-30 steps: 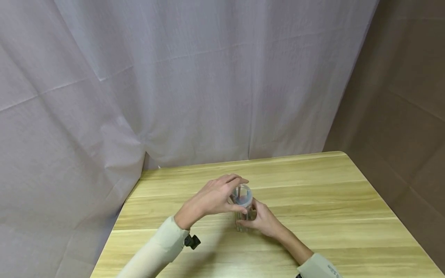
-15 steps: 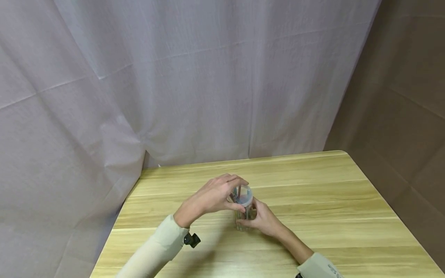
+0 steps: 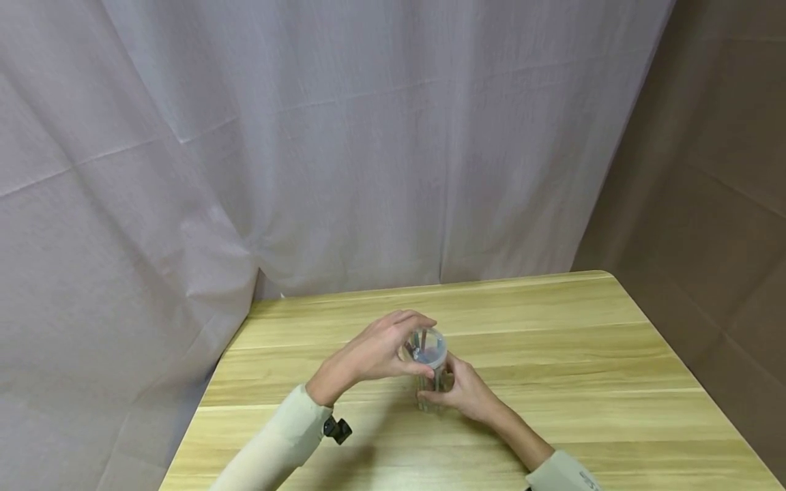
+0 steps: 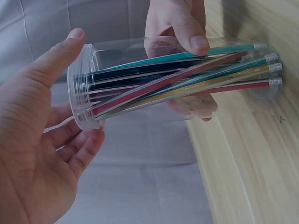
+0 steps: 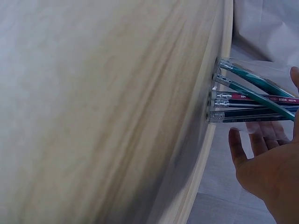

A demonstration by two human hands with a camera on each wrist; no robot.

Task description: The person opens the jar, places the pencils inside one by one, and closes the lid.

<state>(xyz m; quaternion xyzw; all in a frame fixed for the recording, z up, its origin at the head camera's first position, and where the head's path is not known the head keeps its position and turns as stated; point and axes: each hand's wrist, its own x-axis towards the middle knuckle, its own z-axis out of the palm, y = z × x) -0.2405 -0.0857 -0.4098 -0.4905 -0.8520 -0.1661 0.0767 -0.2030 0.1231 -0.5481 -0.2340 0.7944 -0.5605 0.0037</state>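
A clear plastic jar (image 4: 126, 49) stands upright on the table, with several pencils (image 4: 161, 88) inside it. In the left wrist view the pencils are teal, red, dark and yellow, with their eraser ends at the jar's base. A clear screw lid (image 4: 77, 95) sits on the jar's top. My left hand (image 3: 381, 348) holds this lid by its rim, thumb on one side and fingers on the other. Lower down, my right hand (image 3: 469, 392) grips the jar's body from the right. Fingers behind the jar show through its wall in the right wrist view.
The wood-grain table (image 3: 552, 354) extends around both hands. A grey curtain (image 3: 344, 170) hangs along its back and left edges, and a brown cloth (image 3: 706, 204) is at the right. A black strap piece (image 3: 336, 429) sits at my left sleeve.
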